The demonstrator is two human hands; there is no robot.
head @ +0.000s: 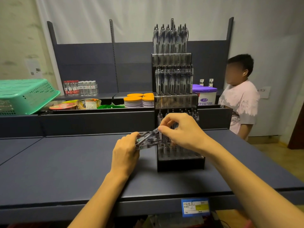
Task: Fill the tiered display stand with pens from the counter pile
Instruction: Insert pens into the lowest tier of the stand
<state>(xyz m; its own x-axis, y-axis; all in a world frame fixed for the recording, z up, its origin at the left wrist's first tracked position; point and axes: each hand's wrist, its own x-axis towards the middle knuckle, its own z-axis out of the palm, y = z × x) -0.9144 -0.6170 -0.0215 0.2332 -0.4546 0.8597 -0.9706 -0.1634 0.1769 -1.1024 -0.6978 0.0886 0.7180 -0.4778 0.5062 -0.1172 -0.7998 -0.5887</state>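
Clearly, the likeliest slip lies in the bundle of pens [147, 140] gripped by the left hand [127, 151]: while one pen is drawn out by the right hand [180, 130], the rest can be loosened and spilled onto the counter [65, 165], since the wrapped barrels look slick and are held only at one end. A second risk is judged to sit at the tiered display stand [176, 99] itself. Pens already standing in the near tiers can be knocked askew if the right wrist is lowered carelessly, because it hovers right over them. A pen can also be missed into the wrong hole, the near row being partly hidden by the hand.

The left hand is held just left of the stand, above the counter, back upward, fingers curled round the near ends of the bundle. The right hand is raised in front of the stand's lower tiers, thumb and forefinger pinched on the far tip of a pen from the bundle, the other fingers bent. No loose pile is seen on the counter; the upper tiers appear full.
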